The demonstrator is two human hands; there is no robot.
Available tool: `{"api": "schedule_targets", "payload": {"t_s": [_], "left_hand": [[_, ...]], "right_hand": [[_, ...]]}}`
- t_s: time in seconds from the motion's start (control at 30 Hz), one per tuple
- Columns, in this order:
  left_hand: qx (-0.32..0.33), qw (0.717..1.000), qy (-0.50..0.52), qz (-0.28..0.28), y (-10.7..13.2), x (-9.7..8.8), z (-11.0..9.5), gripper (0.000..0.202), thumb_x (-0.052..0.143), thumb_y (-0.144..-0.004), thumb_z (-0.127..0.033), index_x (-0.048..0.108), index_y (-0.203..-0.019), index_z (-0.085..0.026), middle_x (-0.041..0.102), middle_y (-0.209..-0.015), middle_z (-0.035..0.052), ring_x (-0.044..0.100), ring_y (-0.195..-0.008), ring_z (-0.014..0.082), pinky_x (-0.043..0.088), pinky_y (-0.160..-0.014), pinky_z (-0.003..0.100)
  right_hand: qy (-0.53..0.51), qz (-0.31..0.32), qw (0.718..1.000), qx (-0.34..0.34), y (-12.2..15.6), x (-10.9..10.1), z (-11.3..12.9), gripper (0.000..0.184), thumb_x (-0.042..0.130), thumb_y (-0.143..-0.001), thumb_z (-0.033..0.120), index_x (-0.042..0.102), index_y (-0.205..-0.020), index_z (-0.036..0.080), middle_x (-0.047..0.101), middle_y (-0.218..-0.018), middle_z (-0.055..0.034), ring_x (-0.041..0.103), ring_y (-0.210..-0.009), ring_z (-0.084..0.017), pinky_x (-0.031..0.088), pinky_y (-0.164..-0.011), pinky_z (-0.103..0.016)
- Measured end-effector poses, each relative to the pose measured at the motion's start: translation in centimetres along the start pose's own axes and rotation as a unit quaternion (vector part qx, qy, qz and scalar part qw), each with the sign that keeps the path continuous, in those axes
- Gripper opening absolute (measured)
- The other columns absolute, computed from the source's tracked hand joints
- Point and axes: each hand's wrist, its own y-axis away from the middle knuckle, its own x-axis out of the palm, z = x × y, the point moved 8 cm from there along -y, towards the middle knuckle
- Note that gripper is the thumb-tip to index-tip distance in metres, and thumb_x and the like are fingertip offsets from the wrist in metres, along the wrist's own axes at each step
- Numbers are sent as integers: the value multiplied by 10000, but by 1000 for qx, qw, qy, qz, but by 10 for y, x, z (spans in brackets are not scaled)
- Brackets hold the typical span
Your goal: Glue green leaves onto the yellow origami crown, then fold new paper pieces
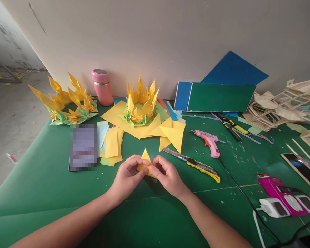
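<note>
A small folded piece of yellow paper, its pointed tip upward, is held between both hands over the near middle of the table. My left hand pinches its left side, and my right hand grips the right side with thumb and fingers. The thumbs cover much of its lower part. Just beyond lie loose yellow paper triangles. A yellow utility knife with its blade out rests right of my right hand. Past the hands stands a yellow folded-paper crown with green leaves round its base.
A second paper crown and a pink flask stand at the back left. Yellow paper strips lie left. A pink glue gun, its cord running to a magenta power strip, is right. Wooden stick models stand far right.
</note>
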Motion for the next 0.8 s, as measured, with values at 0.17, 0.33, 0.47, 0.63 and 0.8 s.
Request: {"api": "schedule_targets", "payload": {"t_s": [0.17,0.33,0.47,0.63,0.8], "left_hand": [[-9,999,27,-28,-2,-6,-2,181,770,-663,-332,703,-746,-185,594,-793,13,609,-750,151,557,-699,278],[-28,998,39,-30,-1,-5,0,207,790,-641,-347,705,-731,-182,619,-792,17,621,-750,154,563,-702,275],[-44,998,51,-21,-1,-2,3,248,802,-624,-367,710,-760,-181,637,-818,26,634,-759,164,573,-721,294],[-69,994,84,-21,-1,-2,8,270,818,-611,-360,711,-771,-171,647,-853,32,639,-754,157,572,-726,289],[-50,996,70,-15,-1,-2,2,262,819,-611,-372,714,-742,-171,629,-821,28,623,-733,148,567,-686,260]], "right_hand": [[85,-9,996,-26,0,2,5,330,582,-804,415,393,-624,212,382,-591,49,347,-554,-108,285,-498,-237],[68,-21,997,-16,-1,0,2,299,545,-819,362,377,-619,215,380,-584,46,348,-552,-108,297,-490,-229],[52,-19,998,-30,-1,1,7,344,535,-806,319,268,-609,228,290,-583,61,296,-542,-101,280,-474,-220],[21,1,1000,-13,-1,3,6,373,545,-810,352,249,-619,229,265,-596,67,275,-537,-93,269,-466,-216],[23,22,999,-15,-1,4,5,375,521,-847,434,323,-612,220,333,-575,55,323,-534,-100,283,-479,-232]]}}
